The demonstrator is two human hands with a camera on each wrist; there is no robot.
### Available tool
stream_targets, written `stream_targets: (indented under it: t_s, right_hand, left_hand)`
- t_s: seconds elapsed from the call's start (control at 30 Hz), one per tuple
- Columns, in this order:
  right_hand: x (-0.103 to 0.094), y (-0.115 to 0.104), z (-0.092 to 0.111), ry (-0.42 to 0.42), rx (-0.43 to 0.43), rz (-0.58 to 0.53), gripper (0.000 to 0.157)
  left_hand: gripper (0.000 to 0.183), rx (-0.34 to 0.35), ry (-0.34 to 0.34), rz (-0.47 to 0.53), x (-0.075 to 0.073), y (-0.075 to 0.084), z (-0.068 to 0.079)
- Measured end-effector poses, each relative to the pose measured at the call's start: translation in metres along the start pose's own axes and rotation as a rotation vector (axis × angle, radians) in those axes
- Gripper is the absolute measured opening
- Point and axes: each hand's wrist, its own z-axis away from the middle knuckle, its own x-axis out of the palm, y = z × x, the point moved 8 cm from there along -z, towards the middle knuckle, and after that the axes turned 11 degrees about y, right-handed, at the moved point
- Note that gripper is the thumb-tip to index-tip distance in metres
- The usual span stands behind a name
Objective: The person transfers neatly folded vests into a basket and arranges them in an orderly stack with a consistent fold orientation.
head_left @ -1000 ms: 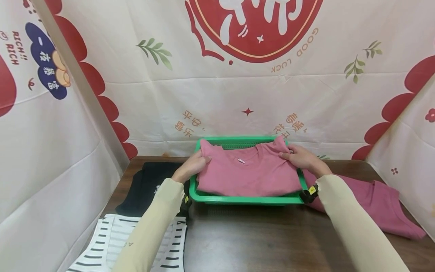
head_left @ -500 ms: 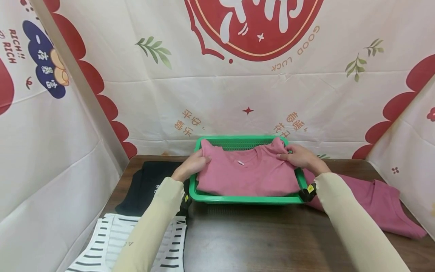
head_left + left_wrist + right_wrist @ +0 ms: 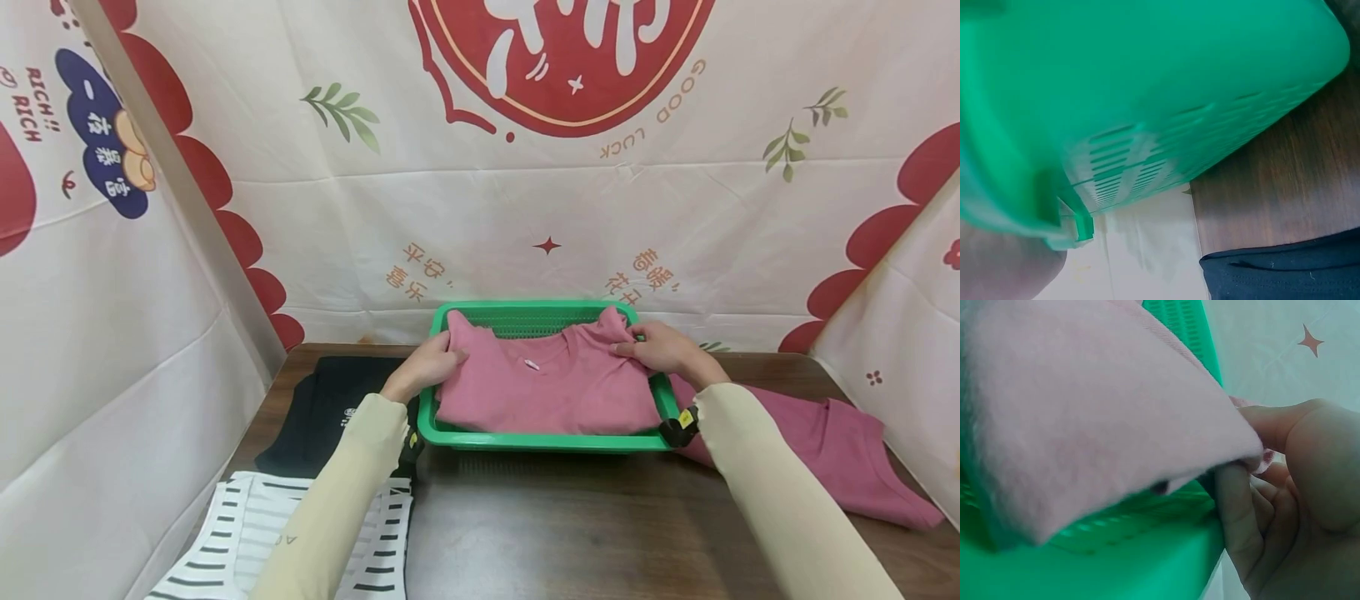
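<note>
On the near left, striped garment [image 3: 217, 542]: white with dark bars, flat on the brown table [image 3: 555, 525], part hidden by left sleeve [image 3: 330, 500].
Near room: bare wood from frame bottom up to the green basket [image 3: 525, 442], stripes at left, right sleeve [image 3: 787, 492] at right.
Dark pink garment [image 3: 817, 450]: right of basket, folded, partly behind right sleeve.
Black garment [image 3: 318, 425]: left of basket, beyond stripes.
Basket wall: left wrist view adds the slotted outer side, unseen from the head; hand there only a blurred patch, grip unreadable.
Pink shirt [image 3: 547, 392]: inside basket, long axis left to right, same as basket; neckline and label toward far side, folded edge near.
Left hand [image 3: 426, 365]: holds shirt's left shoulder, thumb over cloth; fingertips hidden.
Right hand [image 3: 663, 348]: pinches right shoulder; right wrist view adds thumb above, fingers curled beneath the fold.
Far gap: strip of basket mesh between neckline and far rim.
Backdrop [image 3: 480, 225]: white printed cloth, close behind far rim.
</note>
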Motion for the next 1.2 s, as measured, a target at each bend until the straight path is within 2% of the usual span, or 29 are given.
stream_targets:
  t_s: [0.17,0.27,0.43,0.57,0.83,1.03,1.2]
  right_hand:
    - [0.001,0.001,0.001,-0.013,0.018,-0.036,0.032]
    - [0.002,0.002,0.002,-0.023,0.031,-0.051,0.031]
    - [0.002,0.000,0.001,-0.028,0.025,-0.058,0.031]
    - [0.002,0.000,0.001,-0.025,0.020,-0.048,0.031]
    - [0.005,-0.005,0.002,-0.030,0.018,-0.021,0.036]
    - [0.005,-0.007,0.005,-0.016,-0.003,0.005,0.032]
    - [0.004,-0.005,0.006,0.016,-0.012,0.023,0.028]
  left_hand:
    - [0.029,-0.012,0.045,-0.058,-0.003,-0.002,-0.002]
    - [0.025,-0.030,0.065,-0.039,-0.004,-0.004,-0.003]
    - [0.031,-0.060,0.082,0.021,-0.005,-0.007,-0.001]
    - [0.032,-0.062,0.109,0.024,-0.006,-0.006,0.001]
    - [0.024,-0.029,0.186,-0.027,-0.010,-0.005,0.001]
    - [0.012,0.011,0.282,-0.032,-0.013,-0.003,0.002]
    - [0.010,0.046,0.310,-0.042,-0.012,-0.002,0.004]
